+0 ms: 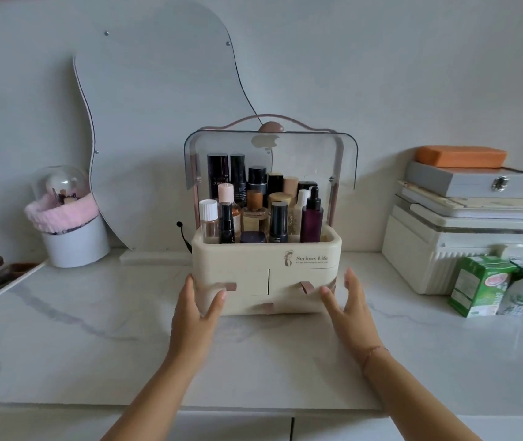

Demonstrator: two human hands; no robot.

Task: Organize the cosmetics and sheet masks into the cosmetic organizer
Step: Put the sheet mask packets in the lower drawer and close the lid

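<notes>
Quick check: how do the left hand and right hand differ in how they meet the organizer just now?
The left hand lies against the organizer at its lower left corner, thumb on the front near a pink drawer tab; the right hand appears to stand just off the lower right corner. The right wrist carries a thin bracelet; the left wrist is bare. Both hands are open, fingers spread, flanking the base.

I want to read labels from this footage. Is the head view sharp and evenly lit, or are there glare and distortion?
Head view: soft, even daylight; the "Serious Life" print on the cosmetic organizer is legible, the bottle labels are too blurred; a pale reflection sits on the clear lid; wide-angle bending curves the counter edge; both hands slightly soft.
</notes>
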